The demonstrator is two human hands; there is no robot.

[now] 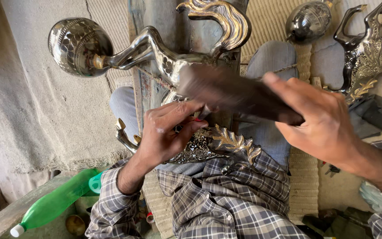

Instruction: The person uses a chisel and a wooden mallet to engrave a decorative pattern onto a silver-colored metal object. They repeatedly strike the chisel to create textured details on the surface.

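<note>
I saw L hand (166,132) pinched shut on a small tool w/ red tip, set against the engraved metal horse figure (186,66) just under it. R hand (319,119) gripped a blurred dark mallet (235,93) above. Looked like chasing step; next strike needs tool held steady.

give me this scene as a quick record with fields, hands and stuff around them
left hand: fingers pinch a small tool against the metal horse figure
right hand: grips a dark blurred mallet
horse: engraved silver and gold, lying across a board over the lap
nearby: second horse figure, green plastic bottle
clothing: plaid shirt
</note>
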